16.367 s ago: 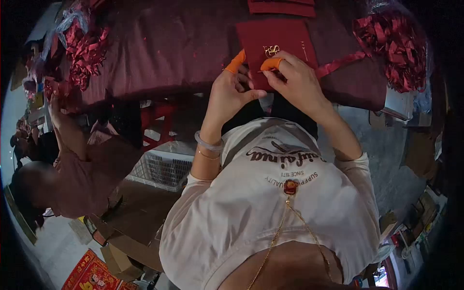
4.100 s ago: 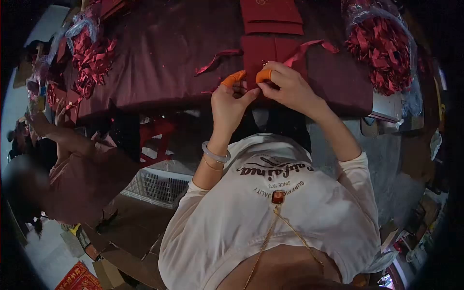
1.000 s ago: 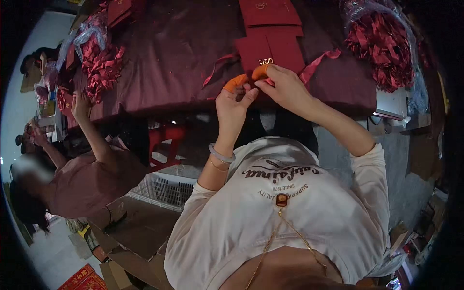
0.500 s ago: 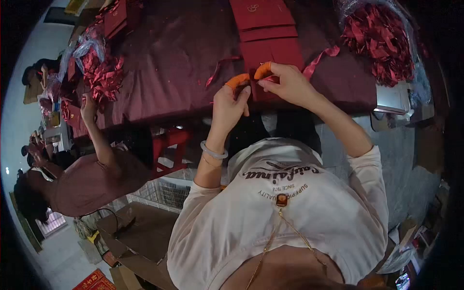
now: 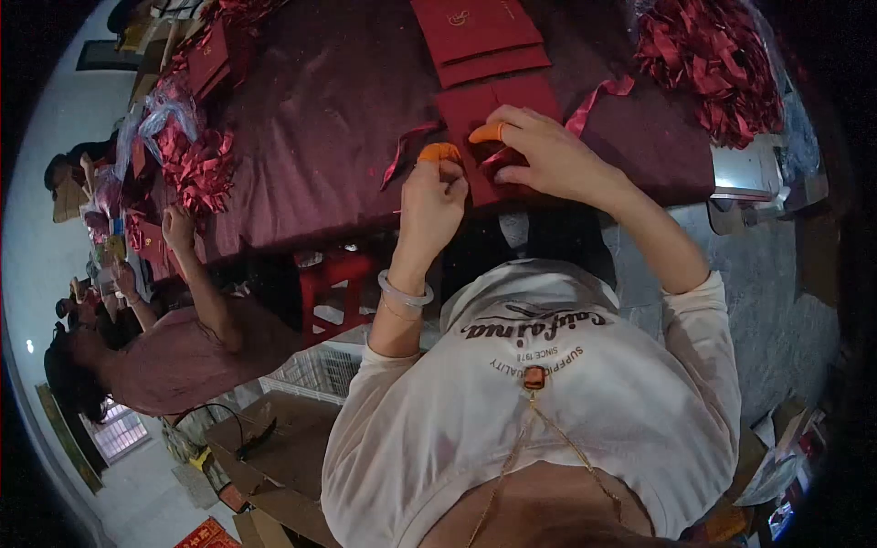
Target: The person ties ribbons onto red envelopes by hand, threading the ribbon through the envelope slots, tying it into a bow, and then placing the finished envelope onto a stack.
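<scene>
A red folded card lies at the table's near edge, under my hands. My left hand is at its left edge, fingers curled in and an orange finger cover on one; what they grip, if anything, is hidden. My right hand rests over the card with thumb and index finger apart, the index also in an orange cover. A bit of red ribbon shows between thumb and finger. One ribbon tail lies left of the card, another to the right.
Stacked red cards with a gold emblem lie beyond. A heap of red ribbons in clear plastic is at the right, another heap at the left. A co-worker sits at the left by a red stool.
My right hand has opened from a pinch and spread over the card. My left fingers have curled in more. The whole view has shifted slightly.
</scene>
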`<state>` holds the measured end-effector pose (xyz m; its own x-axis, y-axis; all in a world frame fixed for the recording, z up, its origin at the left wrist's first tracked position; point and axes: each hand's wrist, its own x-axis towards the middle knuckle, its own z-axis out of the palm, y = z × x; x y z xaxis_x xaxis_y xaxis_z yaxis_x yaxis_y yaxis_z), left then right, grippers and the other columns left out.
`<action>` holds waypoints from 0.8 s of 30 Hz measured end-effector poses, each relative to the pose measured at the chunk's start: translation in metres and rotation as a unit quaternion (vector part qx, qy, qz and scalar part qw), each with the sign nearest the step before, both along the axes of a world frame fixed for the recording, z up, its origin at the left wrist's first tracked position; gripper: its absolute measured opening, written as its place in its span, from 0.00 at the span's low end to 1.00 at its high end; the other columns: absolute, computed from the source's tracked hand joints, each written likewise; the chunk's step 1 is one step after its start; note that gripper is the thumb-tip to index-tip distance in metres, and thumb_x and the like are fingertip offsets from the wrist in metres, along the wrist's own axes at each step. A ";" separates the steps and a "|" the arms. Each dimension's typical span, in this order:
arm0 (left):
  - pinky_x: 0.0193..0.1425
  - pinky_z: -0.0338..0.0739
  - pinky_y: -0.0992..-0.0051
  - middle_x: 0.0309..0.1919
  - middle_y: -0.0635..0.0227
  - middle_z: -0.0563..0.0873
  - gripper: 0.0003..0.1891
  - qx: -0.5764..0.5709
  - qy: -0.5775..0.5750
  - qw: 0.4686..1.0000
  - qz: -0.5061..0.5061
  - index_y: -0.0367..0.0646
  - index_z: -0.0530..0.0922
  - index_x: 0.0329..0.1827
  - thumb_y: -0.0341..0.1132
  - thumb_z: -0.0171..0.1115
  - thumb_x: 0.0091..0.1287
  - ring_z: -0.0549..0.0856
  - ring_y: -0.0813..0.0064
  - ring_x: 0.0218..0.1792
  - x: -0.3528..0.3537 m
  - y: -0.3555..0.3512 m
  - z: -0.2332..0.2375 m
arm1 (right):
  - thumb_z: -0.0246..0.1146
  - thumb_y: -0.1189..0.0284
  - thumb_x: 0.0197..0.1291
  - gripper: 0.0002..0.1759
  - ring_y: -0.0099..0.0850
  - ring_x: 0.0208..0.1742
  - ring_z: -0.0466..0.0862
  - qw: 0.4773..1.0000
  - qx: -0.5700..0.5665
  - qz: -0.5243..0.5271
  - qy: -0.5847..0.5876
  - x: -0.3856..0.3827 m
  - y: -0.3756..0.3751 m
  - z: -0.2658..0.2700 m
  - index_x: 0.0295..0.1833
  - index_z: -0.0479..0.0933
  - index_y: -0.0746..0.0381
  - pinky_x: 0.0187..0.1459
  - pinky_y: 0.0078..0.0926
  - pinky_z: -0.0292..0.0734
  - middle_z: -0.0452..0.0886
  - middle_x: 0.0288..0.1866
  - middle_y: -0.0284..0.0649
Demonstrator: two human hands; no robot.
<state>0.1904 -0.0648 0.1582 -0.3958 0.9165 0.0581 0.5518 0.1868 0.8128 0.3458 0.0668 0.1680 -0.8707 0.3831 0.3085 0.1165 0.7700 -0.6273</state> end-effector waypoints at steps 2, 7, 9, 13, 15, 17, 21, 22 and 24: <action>0.35 0.76 0.66 0.30 0.54 0.81 0.07 -0.013 0.097 0.995 -0.014 0.35 0.74 0.36 0.25 0.60 0.55 0.82 0.56 0.33 0.004 -0.002 0.005 | 0.67 0.74 0.48 0.26 0.36 0.54 0.73 0.993 -0.101 0.039 -0.045 0.000 0.008 -0.006 0.56 0.73 0.60 0.54 0.32 0.70 0.69 0.53 0.39; 0.32 0.76 0.60 0.29 0.51 0.80 0.07 -0.061 0.284 0.955 -0.053 0.37 0.72 0.34 0.25 0.60 0.53 0.82 0.52 0.31 0.001 -0.008 0.028 | 0.69 0.75 0.47 0.28 0.36 0.52 0.74 0.995 -0.079 0.043 -0.049 0.002 0.010 -0.010 0.58 0.74 0.56 0.54 0.31 0.70 0.69 0.52 0.38; 0.32 0.76 0.60 0.28 0.53 0.80 0.09 -0.069 0.288 0.953 -0.056 0.37 0.71 0.36 0.23 0.59 0.53 0.81 0.52 0.32 -0.013 -0.023 0.037 | 0.69 0.75 0.48 0.27 0.36 0.52 0.74 0.995 -0.079 0.035 -0.053 0.002 0.009 -0.007 0.57 0.74 0.56 0.53 0.31 0.71 0.69 0.53 0.38; 0.34 0.74 0.62 0.29 0.57 0.81 0.08 -0.069 0.223 0.972 -0.020 0.38 0.71 0.36 0.25 0.62 0.56 0.81 0.54 0.34 -0.041 -0.055 0.040 | 0.69 0.74 0.48 0.27 0.36 0.51 0.76 0.994 -0.092 0.041 -0.050 0.001 0.010 -0.011 0.57 0.74 0.58 0.53 0.31 0.72 0.69 0.53 0.38; 0.34 0.74 0.63 0.27 0.59 0.81 0.11 -0.064 0.173 0.983 -0.004 0.38 0.73 0.39 0.26 0.65 0.55 0.81 0.55 0.31 -0.049 -0.060 0.034 | 0.69 0.74 0.48 0.27 0.36 0.51 0.76 0.993 -0.098 0.041 -0.047 0.000 0.010 -0.008 0.57 0.74 0.58 0.52 0.31 0.73 0.69 0.53 0.38; 0.34 0.74 0.64 0.33 0.57 0.80 0.15 -0.127 0.012 0.990 0.060 0.37 0.74 0.43 0.29 0.68 0.54 0.80 0.57 0.31 -0.045 -0.064 0.037 | 0.69 0.74 0.48 0.27 0.35 0.51 0.76 0.993 -0.105 0.040 -0.047 0.000 0.009 -0.006 0.58 0.74 0.59 0.52 0.32 0.73 0.69 0.53 0.38; 0.47 0.73 0.66 0.46 0.54 0.75 0.18 0.004 0.288 0.958 0.015 0.38 0.77 0.48 0.32 0.68 0.55 0.77 0.54 0.44 -0.019 -0.063 0.059 | 0.68 0.73 0.50 0.25 0.37 0.53 0.76 0.996 -0.075 0.033 -0.018 0.002 0.006 -0.010 0.56 0.75 0.59 0.55 0.31 0.71 0.71 0.54 0.38; 0.47 0.73 0.66 0.46 0.54 0.75 0.18 0.007 0.287 0.958 0.015 0.38 0.77 0.48 0.32 0.68 0.55 0.77 0.54 0.44 -0.014 -0.058 0.061 | 0.68 0.73 0.50 0.23 0.37 0.53 0.76 0.998 -0.041 0.034 0.019 0.005 0.006 -0.011 0.55 0.75 0.60 0.57 0.31 0.69 0.72 0.54 0.37; 0.52 0.71 0.64 0.45 0.54 0.76 0.17 0.030 0.191 0.981 0.028 0.39 0.77 0.49 0.31 0.67 0.57 0.76 0.51 0.46 -0.003 -0.049 0.061 | 0.67 0.73 0.51 0.22 0.37 0.54 0.76 0.999 -0.017 0.012 0.050 0.017 0.000 0.000 0.54 0.76 0.60 0.57 0.31 0.69 0.73 0.55 0.37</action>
<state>0.1874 -0.1138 0.2193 -0.3845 0.8840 0.2658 0.8085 0.1834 0.5592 0.3631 0.0671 0.1681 -0.8452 0.3741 0.3817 0.0341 0.7504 -0.6601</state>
